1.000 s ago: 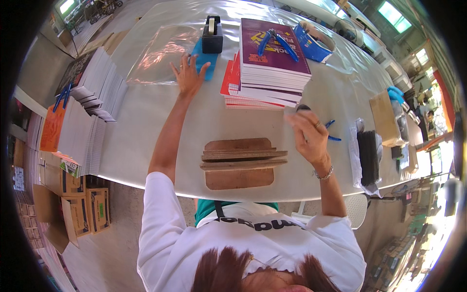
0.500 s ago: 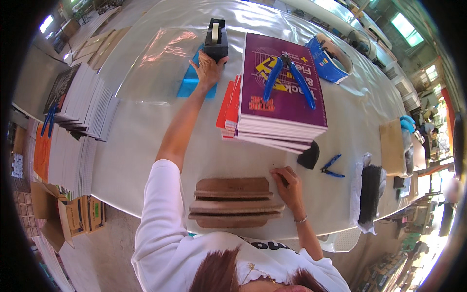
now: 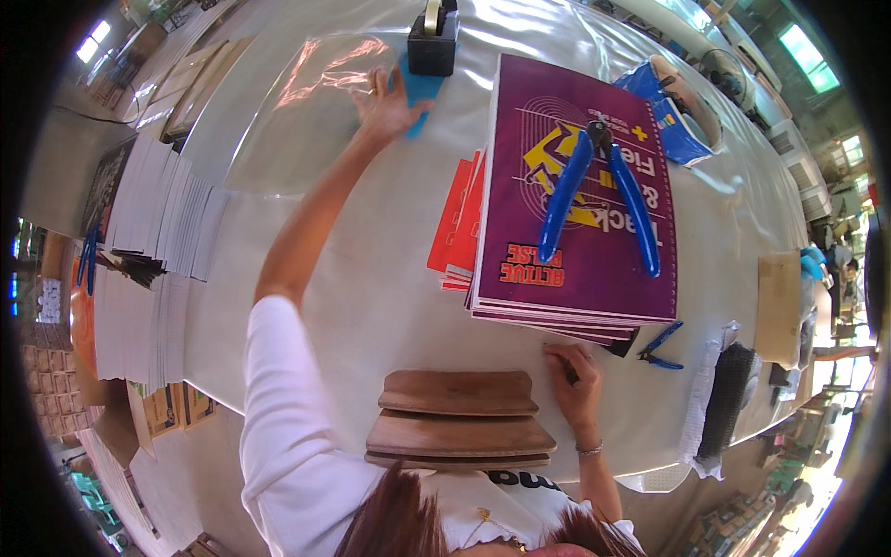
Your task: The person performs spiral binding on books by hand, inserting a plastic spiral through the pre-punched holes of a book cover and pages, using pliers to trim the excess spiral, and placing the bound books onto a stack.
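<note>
My left hand [image 3: 385,110] reaches far out with its fingers spread, over the right edge of a clear plastic sheet [image 3: 302,111] and beside a blue sheet [image 3: 425,88]. The blue sheet lies partly beneath a black tape dispenser [image 3: 432,51]. My right hand [image 3: 575,376] rests on the table with its fingers curled together; whatever they hold is hidden. Just beyond it stands a stack of purple spiral-bound books [image 3: 510,200], with blue-handled cutting pliers [image 3: 640,209] lying on top. Red booklets [image 3: 455,223] stick out at the stack's left side.
Curved brown wooden pieces [image 3: 459,413] lie near my body. Smaller blue pliers [image 3: 661,351] and a dark wrapped bundle [image 3: 724,399] are at right. A blue container [image 3: 682,135] stands beyond the books. Tall book stacks [image 3: 158,213] line the left edge.
My left hand has come away from the tape dispenser and moved left, fingers spread. Less of the blue sheet shows. The whole view has shifted; my right hand stays curled near the books.
</note>
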`<state>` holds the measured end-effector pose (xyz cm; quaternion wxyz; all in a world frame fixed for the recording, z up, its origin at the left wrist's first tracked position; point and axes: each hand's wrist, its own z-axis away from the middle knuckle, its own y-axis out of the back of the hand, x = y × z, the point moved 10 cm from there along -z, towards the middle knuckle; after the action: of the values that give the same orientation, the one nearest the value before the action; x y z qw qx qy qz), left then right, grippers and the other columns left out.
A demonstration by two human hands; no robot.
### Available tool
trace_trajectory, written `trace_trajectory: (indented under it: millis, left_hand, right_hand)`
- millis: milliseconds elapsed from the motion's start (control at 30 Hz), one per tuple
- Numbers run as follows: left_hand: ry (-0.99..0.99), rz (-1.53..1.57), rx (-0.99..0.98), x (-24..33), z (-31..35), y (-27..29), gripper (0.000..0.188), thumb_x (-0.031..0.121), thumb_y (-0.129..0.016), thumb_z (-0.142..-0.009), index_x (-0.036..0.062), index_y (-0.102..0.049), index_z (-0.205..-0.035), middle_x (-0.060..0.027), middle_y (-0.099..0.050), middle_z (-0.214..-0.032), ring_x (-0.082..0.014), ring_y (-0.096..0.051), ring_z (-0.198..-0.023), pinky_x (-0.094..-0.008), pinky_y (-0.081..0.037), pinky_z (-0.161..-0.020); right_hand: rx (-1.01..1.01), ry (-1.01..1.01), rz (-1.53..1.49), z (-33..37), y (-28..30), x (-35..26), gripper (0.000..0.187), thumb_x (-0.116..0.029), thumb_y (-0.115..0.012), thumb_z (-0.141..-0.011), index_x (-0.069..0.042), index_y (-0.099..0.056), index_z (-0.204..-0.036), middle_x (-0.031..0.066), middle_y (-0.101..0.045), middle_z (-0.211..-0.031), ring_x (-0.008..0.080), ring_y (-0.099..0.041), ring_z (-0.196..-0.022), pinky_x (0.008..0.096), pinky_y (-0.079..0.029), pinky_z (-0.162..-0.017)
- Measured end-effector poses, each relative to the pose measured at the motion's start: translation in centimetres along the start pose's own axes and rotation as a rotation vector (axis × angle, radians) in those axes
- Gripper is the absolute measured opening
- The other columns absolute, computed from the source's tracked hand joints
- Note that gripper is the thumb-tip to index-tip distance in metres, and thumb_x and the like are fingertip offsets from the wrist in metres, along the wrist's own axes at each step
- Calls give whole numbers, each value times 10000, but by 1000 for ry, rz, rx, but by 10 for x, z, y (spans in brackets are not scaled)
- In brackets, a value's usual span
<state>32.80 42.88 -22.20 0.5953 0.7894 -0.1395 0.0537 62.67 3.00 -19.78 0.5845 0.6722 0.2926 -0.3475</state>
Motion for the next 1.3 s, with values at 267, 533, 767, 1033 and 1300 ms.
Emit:
trace_trajectory:
  millis: [267, 533, 767, 1033, 1300]
  left_hand:
    - [66, 4, -66, -38, 118, 46, 732, 688, -396, -872, 323, -225, -1484, -175, -124, -1550, -412, -78, -1425, -766, -14, -988]
    - [153, -128, 23, -39, 56, 30, 641, 694, -320, -889, 369, -332, -1442, -101, -199, -1547, -408, -128, -1419, -795, 12, -958]
    - [-86, -152, 156, -101, 23, -16, 579, 604, -402, -911, 336, -374, -1423, -141, -325, -1480, -388, -319, -1345, -737, -184, -985]
    - [-279, 25, -180, -78, -5, 10, 646, 278, -602, -811, 137, -390, -1405, -190, -540, -1286, -440, -513, -1139, -494, -410, -964]
    - [-103, -170, -216, -167, -24, 3, 691, 91, -554, -820, 151, -275, -1449, -278, -628, -1002, -418, -626, -889, -506, -504, -733]
  right_hand:
    - [7, -46, -5, -2, 1, 5, 93, 10, -637, -838, -26, -667, -918, 39, -613, -819, 97, -538, -619, 226, -399, -540]
    - [57, -44, 15, 2, 5, 11, 82, 10, -630, -842, -10, -665, -914, 25, -613, -819, 61, -486, -612, 217, -379, -540]
    - [22, -37, 18, 3, 4, 6, 134, -7, -633, -841, -42, -679, -962, 91, -661, -852, 162, -602, -649, 261, -452, -578]
    - [69, 9, -31, 2, 13, 16, 138, -21, -620, -830, -50, -655, -961, 91, -634, -880, 247, -602, -693, 333, -481, -624]
    - [29, 117, -103, 6, 12, 6, 106, -78, -589, -855, -24, -637, -932, 118, -651, -924, 310, -618, -832, 400, -481, -733]
